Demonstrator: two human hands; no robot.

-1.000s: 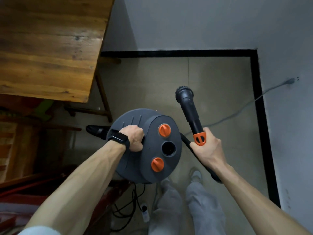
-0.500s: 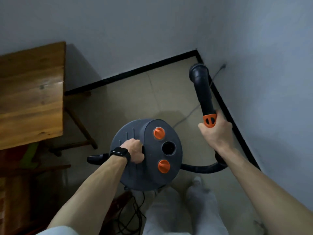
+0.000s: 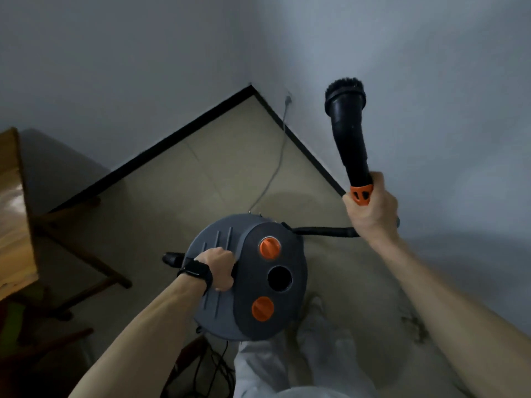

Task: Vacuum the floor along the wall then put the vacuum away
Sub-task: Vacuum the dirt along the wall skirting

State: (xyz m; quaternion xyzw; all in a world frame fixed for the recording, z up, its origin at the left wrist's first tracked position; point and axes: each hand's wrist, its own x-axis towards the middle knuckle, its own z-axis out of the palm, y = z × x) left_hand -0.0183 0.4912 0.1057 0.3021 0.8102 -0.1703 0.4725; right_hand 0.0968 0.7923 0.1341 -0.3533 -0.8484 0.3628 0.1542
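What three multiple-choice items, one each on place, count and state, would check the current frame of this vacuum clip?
1. Where is the wooden table? A. left edge of view B. right edge C. centre
2. How many orange knobs sit on the vacuum canister? A. one B. two C. four
3. What state is the brush nozzle in? A. lying flat B. held raised in the right hand C. stowed inside the canister

1 A: its boards show only at the left border.
2 B: one on either side of the round hole.
3 B: the right hand grips its orange collar, brush uppermost.
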